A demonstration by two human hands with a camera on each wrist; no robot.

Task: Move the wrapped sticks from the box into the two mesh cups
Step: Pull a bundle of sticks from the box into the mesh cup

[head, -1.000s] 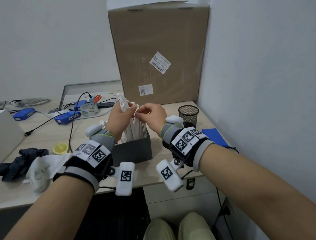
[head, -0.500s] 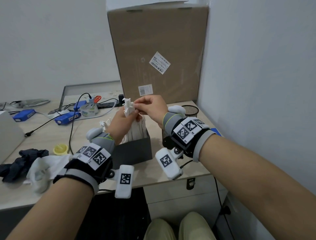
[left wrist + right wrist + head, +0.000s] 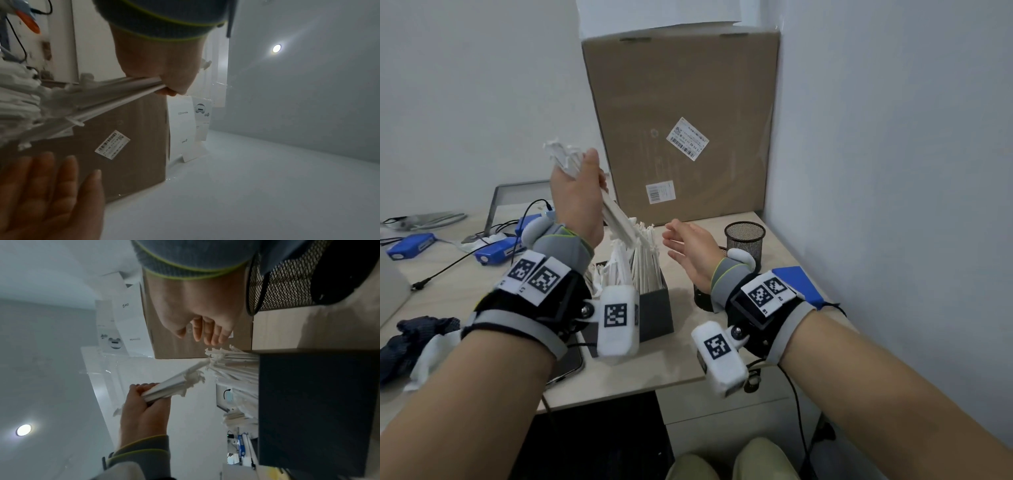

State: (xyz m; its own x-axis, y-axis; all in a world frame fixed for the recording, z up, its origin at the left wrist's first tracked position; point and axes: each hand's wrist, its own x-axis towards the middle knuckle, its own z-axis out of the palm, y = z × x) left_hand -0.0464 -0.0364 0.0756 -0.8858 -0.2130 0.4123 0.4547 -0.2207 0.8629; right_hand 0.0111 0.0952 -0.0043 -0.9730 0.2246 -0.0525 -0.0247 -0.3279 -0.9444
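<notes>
My left hand [image 3: 582,171] is raised above the desk and grips a bundle of white wrapped sticks [image 3: 616,216], whose lower ends still touch the sticks in the box. The dark box [image 3: 655,310] stands at the desk's front and holds several more wrapped sticks [image 3: 645,263]. To the box's right my right hand [image 3: 676,243] hovers open and holds nothing. One black mesh cup [image 3: 744,240] stands behind it by the wall. In the right wrist view the left hand [image 3: 144,399] clasps the bundle [image 3: 172,386] beside the box [image 3: 308,402].
A tall cardboard box [image 3: 681,120] stands at the back against the right wall. Blue devices [image 3: 494,251] and cables lie at the left. A blue pad [image 3: 803,284] lies at the right edge. Cloths [image 3: 417,339] and a phone [image 3: 566,363] lie near the front left.
My left hand has lifted the bundle up and to the left, out of the box. My right hand has let go of the sticks' tops and dropped, open, to the box's right.
</notes>
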